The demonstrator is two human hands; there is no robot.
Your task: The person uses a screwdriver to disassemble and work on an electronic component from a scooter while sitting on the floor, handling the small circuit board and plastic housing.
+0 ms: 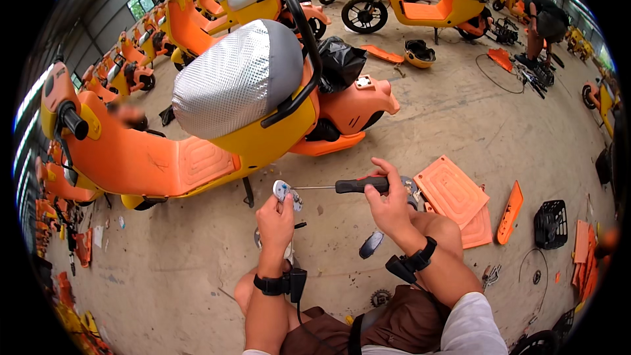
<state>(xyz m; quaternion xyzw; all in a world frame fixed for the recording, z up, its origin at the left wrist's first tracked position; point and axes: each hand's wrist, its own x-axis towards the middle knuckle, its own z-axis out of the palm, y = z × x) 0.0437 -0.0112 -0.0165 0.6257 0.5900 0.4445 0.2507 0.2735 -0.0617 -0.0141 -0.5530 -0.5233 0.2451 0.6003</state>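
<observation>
My left hand (275, 225) is closed around the lower end of a small white and grey rounded part (281, 189), with a bit of blue on its face. In my right hand (390, 208) is a screwdriver (351, 186) with a black handle; the fingers grip the handle and the index finger points up. The screwdriver's metal shaft runs level to the left, and its tip meets the side of the small part. Whether the tip sits in a screw is too small to tell. On the floor between my knees lies a dark oval piece (371, 244).
A yellow and orange scooter (263, 138) with a silver seat cover stands just ahead. To my right lie flat orange panels (448, 190), an orange strip (510, 213) and a black basket (551, 225). Another person (547, 20) bends over parts at the far right. Rows of scooters fill the back.
</observation>
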